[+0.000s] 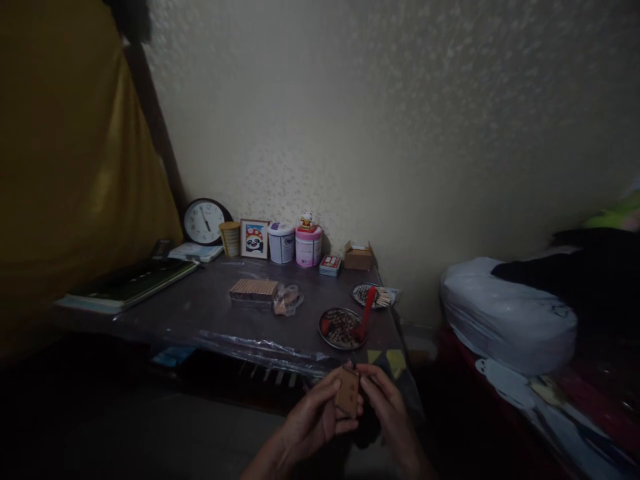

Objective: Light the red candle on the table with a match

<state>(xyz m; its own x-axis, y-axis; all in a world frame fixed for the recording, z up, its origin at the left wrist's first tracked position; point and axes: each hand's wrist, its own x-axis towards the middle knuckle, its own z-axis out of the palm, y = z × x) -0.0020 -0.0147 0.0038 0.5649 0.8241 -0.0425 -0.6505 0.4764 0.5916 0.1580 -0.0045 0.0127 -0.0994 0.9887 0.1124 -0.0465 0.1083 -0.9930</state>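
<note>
Your left hand (316, 410) has its fingers curled round a small cardboard box (347, 395), just before the table (215, 307). Its long axis runs away from you, far end leaning slightly right. Your right hand's (393, 403) bent fingers meet its upper-right corner; dimness hides whether they grip.

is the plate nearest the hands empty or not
Not empty: dark and pale bits cover much of the plate, and a red utensil is in it.
</note>
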